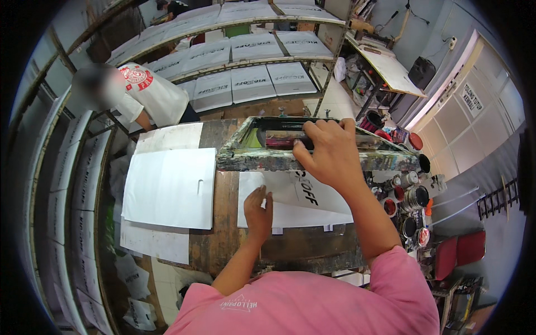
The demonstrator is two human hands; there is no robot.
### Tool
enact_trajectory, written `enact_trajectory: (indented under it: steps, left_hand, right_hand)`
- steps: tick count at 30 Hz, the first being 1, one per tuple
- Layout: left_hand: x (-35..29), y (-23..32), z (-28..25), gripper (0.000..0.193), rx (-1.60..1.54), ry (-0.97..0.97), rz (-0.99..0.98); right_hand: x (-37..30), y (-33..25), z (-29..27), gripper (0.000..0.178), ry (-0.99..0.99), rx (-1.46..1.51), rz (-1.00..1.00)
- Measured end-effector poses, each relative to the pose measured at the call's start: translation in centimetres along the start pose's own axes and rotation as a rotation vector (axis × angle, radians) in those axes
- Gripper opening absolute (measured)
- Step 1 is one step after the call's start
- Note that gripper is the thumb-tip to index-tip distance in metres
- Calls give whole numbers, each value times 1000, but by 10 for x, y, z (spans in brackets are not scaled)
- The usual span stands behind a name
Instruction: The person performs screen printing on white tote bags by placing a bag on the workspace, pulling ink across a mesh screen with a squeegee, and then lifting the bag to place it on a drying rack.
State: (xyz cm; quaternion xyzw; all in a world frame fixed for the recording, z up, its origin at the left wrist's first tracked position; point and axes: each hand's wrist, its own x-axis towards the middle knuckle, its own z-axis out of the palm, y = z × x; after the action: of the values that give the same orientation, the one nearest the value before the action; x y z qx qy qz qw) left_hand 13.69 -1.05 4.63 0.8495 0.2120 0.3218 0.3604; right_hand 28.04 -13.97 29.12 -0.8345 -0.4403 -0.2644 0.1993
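My right hand reaches over the paint-crusted screen printing frame, its fingers closed around a squeegee inside it. The frame's near side is raised above the table. Below it, a white bag with black print has its left part lifted and curled. My left hand pinches near that curled edge; the frame and fingers partly hide the contact. Another white sheet or bag lies underneath, flat on the table. To the left rests a stack of blank white bags with a small handle slot.
Paint jars and tubs crowd the right side of the wooden table. Shelves of printed bags stand behind and along the left. A person in a white shirt leans at the far left. A red chair is at right.
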Motion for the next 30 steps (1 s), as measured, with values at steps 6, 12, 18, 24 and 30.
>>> enact_trajectory:
  steps: [6,12,18,24,30]
  left_hand:
    - [-32,-61,-61,32,4,152,-80]
    - [-35,-148,-158,37,41,289,-161]
    - [-21,-262,-267,43,274,251,-281]
    - [15,-318,-354,59,795,144,-690]
    - [43,-105,-185,77,-39,-207,-234]
  right_hand:
    - [-18,-7,6,35,22,10,-4]
    - [-24,-6,10,36,26,12,13]
    - [-23,-15,4,30,12,2,14]
    - [-19,-18,1,30,5,-14,-5]
    - [-37,-6,10,60,1,-43,22]
